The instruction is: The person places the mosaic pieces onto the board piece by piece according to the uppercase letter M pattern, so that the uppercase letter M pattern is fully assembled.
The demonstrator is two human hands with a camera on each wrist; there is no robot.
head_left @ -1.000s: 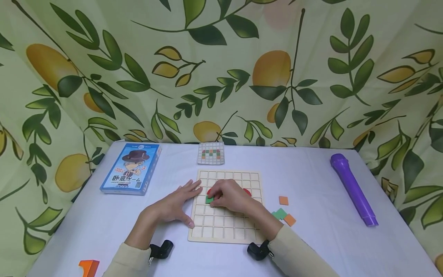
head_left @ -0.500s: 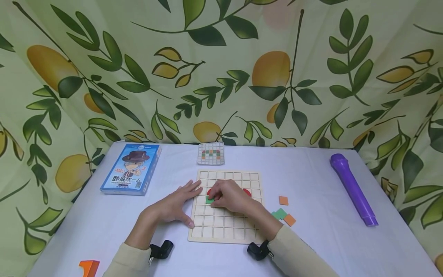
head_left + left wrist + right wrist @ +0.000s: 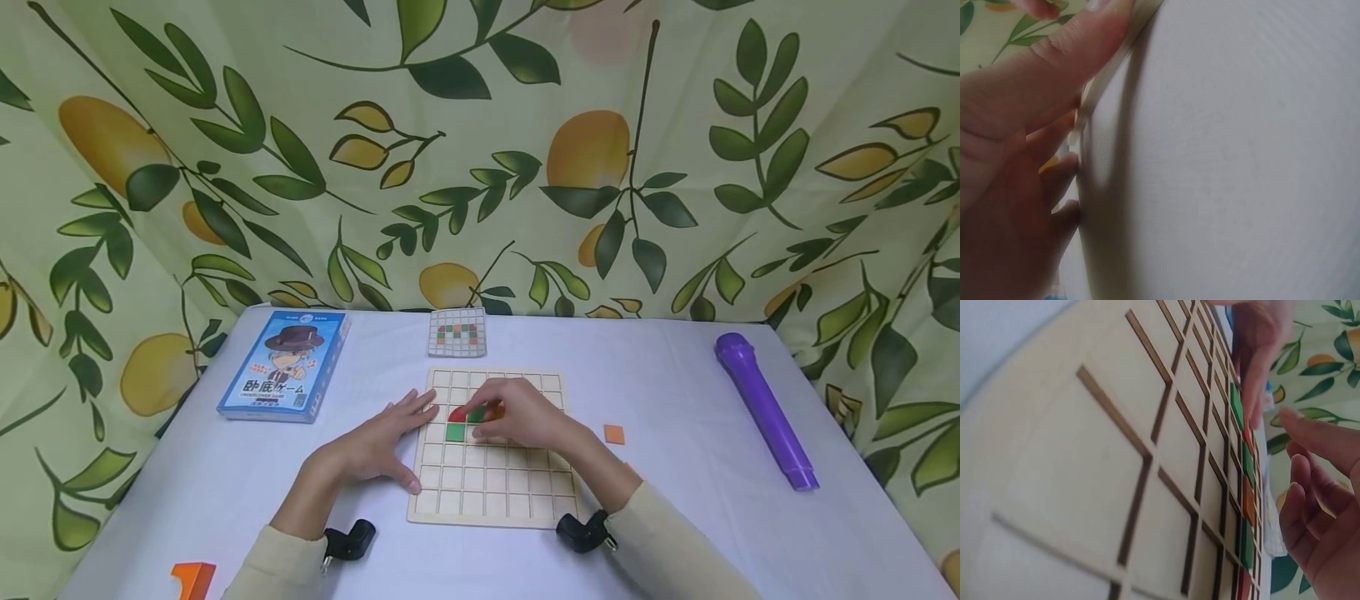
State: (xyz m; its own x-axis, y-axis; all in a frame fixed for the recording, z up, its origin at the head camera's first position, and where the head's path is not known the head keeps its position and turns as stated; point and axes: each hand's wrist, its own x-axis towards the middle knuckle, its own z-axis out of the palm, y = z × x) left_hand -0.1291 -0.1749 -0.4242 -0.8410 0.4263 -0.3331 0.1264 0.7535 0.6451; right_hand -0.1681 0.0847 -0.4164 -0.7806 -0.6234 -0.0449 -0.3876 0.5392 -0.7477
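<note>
A wooden grid board (image 3: 474,504) lies on the white table. My left hand (image 3: 367,446) rests at its left edge, fingers spread and thumb near the lower left corner. My right hand (image 3: 525,417) is over the upper middle of the board, fingers loosely bent; in the right wrist view nothing shows between its fingers (image 3: 1302,487). A green square tile (image 3: 455,432) sits in a cell just left of it. Above that tile is a red rounded piece (image 3: 457,414), with another green tile (image 3: 476,415) beside it. More coloured pieces (image 3: 1248,500) continue along that row, partly hidden by the right hand in the head view.
A small patterned grid card (image 3: 457,333) lies behind the board. At the left is a blue game box (image 3: 281,367), and an orange block (image 3: 193,579) is at the front left. Loose orange tile (image 3: 614,434) and purple tube-shaped object (image 3: 765,412) lie to the right.
My right hand has let go of the green tile at the left and moved right and slightly up, uncovering that tile and the red piece. The left hand has stayed still.
</note>
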